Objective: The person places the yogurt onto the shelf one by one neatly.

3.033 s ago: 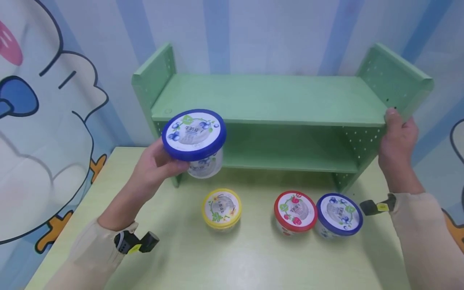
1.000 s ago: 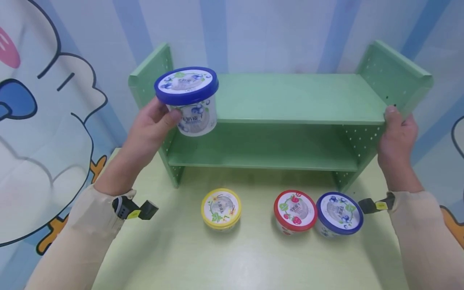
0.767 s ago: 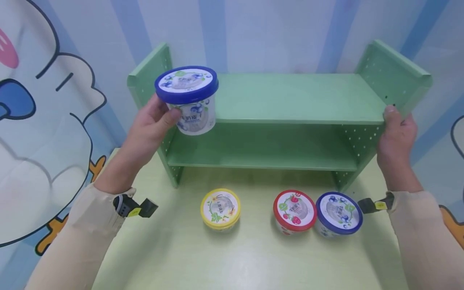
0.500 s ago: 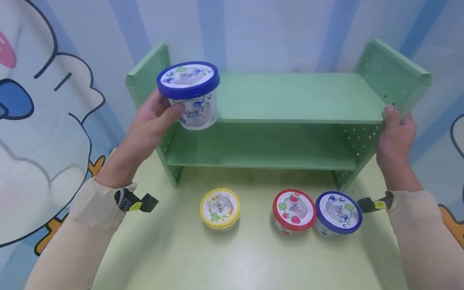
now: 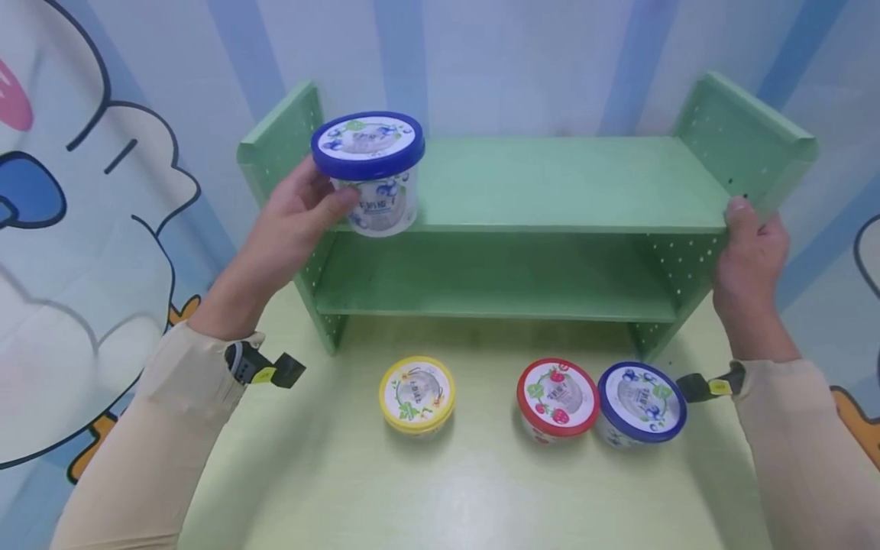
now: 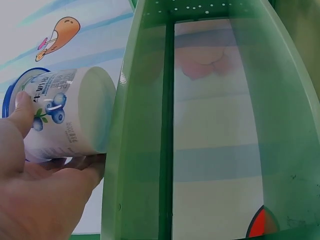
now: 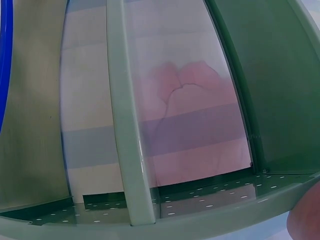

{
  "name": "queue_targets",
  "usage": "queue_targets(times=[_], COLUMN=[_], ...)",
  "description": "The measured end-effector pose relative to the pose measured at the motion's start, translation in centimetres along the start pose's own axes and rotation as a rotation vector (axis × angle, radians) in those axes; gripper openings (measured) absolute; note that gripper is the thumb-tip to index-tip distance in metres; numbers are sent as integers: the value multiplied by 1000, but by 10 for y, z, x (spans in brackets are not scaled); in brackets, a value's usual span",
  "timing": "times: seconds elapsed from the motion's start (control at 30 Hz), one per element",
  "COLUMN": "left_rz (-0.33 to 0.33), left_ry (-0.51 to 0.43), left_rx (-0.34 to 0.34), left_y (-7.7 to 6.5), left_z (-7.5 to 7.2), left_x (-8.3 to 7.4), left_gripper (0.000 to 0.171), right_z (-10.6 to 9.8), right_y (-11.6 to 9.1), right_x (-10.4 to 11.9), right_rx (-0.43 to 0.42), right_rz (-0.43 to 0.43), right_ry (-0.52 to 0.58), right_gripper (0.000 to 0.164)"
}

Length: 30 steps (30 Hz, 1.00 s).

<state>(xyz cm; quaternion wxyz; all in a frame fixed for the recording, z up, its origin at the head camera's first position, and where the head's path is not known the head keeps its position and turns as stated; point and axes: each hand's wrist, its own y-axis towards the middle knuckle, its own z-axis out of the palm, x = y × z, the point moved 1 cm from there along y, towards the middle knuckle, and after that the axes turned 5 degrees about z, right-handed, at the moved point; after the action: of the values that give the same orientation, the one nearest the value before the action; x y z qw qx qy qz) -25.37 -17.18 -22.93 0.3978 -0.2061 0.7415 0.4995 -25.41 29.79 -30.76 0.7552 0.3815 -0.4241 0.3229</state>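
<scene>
My left hand [image 5: 294, 218] holds a white plastic tub [image 5: 381, 202] with a blue lid and blueberry print, thumb in front. It is at the left end of the upper board of the green shelf [image 5: 536, 183]. In the left wrist view the tub's base [image 6: 96, 110] is close to the board; I cannot tell whether they touch. My right hand [image 5: 751, 267] grips the shelf's right side, thumb at the upper board's front corner; only a bit of it [image 7: 306, 215] shows in the right wrist view.
In front of the shelf on the pale table [image 5: 474, 496] stand a yellow-lidded tub [image 5: 417, 395], a red-lidded tub with berry print [image 5: 558, 399] and a second blue-lidded tub [image 5: 642, 403]. The latter two stand side by side. A blue striped cartoon wall [image 5: 509, 61] rises behind.
My left hand has raised the blueberry tub from in front of the lower shelf to the upper board's height, then slightly right. The right hand keeps its grip on the shelf.
</scene>
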Motion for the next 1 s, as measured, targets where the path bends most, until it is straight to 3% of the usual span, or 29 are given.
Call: queue_targets(times=[0.33, 1.0], left_rz=[-44, -174], left_ry=[49, 122], left_rx=[-3, -2], left_y=[3, 10], left_z=[0, -1], left_x=[0, 4], left_gripper=[56, 54], right_z=[-1, -3], right_y=[-2, 3], right_x=[-1, -3], right_rx=[-4, -37], right_rz=[12, 22], right_ry=[-55, -11], right_gripper=[19, 13])
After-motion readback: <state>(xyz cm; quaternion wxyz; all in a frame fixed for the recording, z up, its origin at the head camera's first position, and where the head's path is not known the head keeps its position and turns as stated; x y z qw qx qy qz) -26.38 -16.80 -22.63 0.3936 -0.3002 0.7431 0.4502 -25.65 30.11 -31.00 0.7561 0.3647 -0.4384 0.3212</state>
